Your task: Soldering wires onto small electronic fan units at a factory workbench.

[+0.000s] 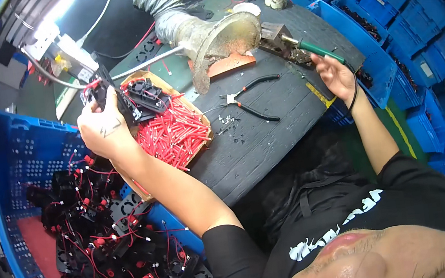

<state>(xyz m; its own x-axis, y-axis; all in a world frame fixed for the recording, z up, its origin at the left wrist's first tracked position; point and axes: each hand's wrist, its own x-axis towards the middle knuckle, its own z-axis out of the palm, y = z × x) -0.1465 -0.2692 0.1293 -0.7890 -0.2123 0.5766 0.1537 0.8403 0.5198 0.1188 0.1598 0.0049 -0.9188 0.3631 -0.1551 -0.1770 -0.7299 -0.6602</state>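
Observation:
My left hand (pixel 100 126) is raised over a cardboard tray (pixel 201 120) and grips a small black fan unit (pixel 103 88) with red and black wires. The tray holds a heap of red sleeve pieces (pixel 174 133) and another black fan (pixel 145 90). My right hand (pixel 334 73) reaches to the right side of the dark workbench (pixel 268 138) and holds a green-handled soldering iron (pixel 319 50), whose tip lies near a metal stand (pixel 275 36). Its black cord runs down past my wrist.
A blue crate (pixel 16 168) at my left holds several black fans with red wires. Black-handled cutters (pixel 254 99) lie mid-bench. A grey fume duct with a metal funnel (pixel 207 37) stands behind. Stacked blue bins (pixel 404 16) fill the right side.

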